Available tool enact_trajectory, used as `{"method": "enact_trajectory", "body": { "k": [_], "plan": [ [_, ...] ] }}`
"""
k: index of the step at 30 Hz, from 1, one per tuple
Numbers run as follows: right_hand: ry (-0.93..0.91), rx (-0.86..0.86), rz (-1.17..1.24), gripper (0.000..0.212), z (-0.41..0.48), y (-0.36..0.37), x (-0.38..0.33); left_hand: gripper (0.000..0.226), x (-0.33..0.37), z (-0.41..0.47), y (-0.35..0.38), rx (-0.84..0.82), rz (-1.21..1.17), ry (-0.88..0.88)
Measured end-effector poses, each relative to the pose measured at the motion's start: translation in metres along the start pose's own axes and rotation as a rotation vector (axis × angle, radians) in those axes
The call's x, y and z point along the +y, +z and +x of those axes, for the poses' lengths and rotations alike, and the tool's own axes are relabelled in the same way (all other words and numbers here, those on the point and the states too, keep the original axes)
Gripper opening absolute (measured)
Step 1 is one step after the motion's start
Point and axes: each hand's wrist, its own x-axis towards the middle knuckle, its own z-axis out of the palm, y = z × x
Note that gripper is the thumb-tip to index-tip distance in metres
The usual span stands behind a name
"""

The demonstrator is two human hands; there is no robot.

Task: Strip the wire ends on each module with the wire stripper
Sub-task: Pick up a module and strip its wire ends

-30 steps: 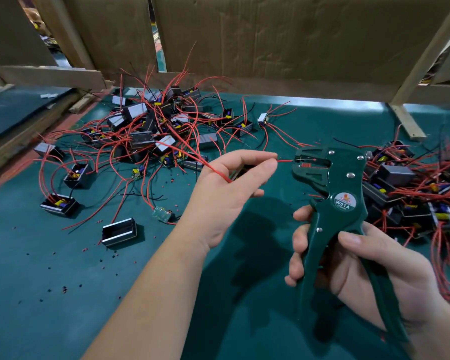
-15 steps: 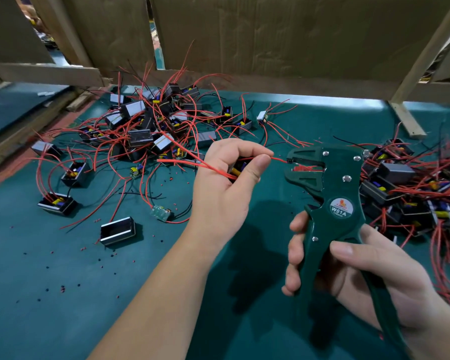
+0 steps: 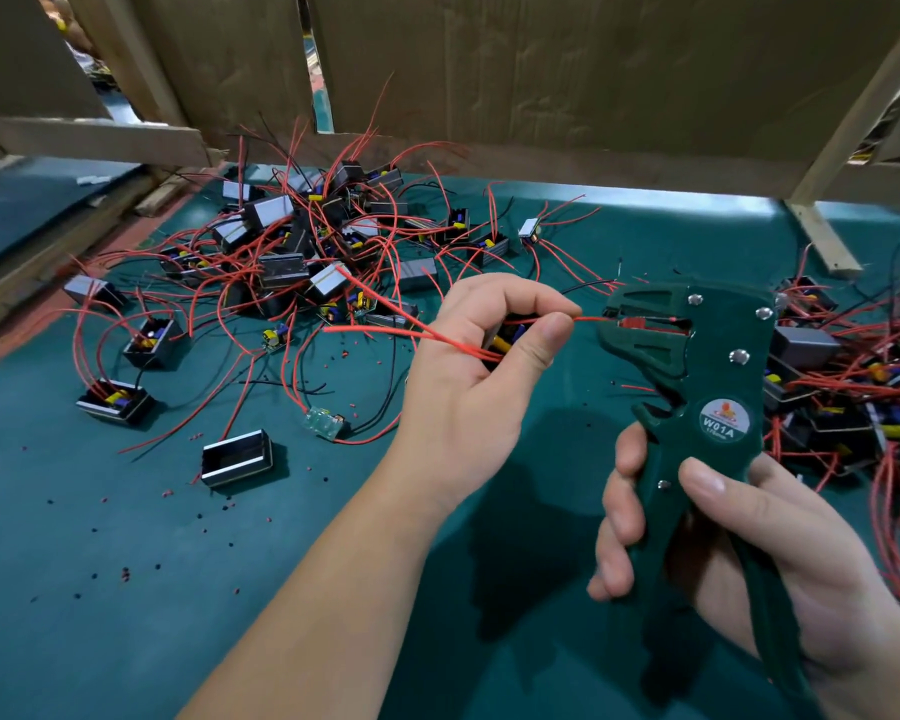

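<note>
My left hand (image 3: 481,371) is curled round a small module (image 3: 505,341) with yellow parts, mostly hidden in the palm, and pinches one of its red wires (image 3: 588,319) between thumb and forefinger. The wire's end reaches into the jaws of a dark green wire stripper (image 3: 697,387) marked W01A. My right hand (image 3: 739,553) grips the stripper's handles from below, head pointing up and left. Other red wires from the held module trail out to the left.
A tangled pile of modules with red wires (image 3: 302,252) covers the back left of the green mat (image 3: 126,589). Another pile (image 3: 853,387) lies at the right. A lone grey case (image 3: 237,457) and insulation bits lie near. Cardboard and wooden slats (image 3: 541,70) wall the back.
My left hand has curled tighter round the module and brought the pinched red wire end into the stripper's jaws. The stripper has shifted slightly left and down.
</note>
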Motion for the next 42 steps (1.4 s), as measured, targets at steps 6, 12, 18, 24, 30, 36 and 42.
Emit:
{"method": "enact_trajectory", "body": {
  "k": [6,12,18,24,30,36,42],
  "plan": [
    [-0.008,0.001,-0.033,0.036,0.0,-0.001,0.001,0.013,0.001,0.001,-0.003,-0.044,0.016,0.031],
    [-0.012,0.015,-0.047,0.038,0.0,-0.001,0.002,0.015,0.005,0.0,-0.004,-0.041,0.073,0.06],
    [-0.003,0.018,-0.079,0.041,0.0,-0.001,0.001,0.014,0.008,-0.001,-0.006,-0.005,0.108,0.069],
    [0.026,0.028,-0.116,0.041,0.0,0.0,0.0,0.02,0.007,0.001,-0.01,-0.023,0.144,0.096],
    [0.012,0.132,-0.102,0.05,0.0,0.004,0.003,0.017,0.0,0.001,-0.011,-0.05,0.311,0.147],
    [-0.036,0.29,0.003,0.054,0.009,0.002,0.003,0.035,-0.016,0.0,-0.009,-0.194,0.54,0.095],
    [-0.136,0.237,0.11,0.049,0.011,-0.01,-0.002,0.019,-0.017,0.005,-0.013,0.011,0.242,-0.135]
  ]
}}
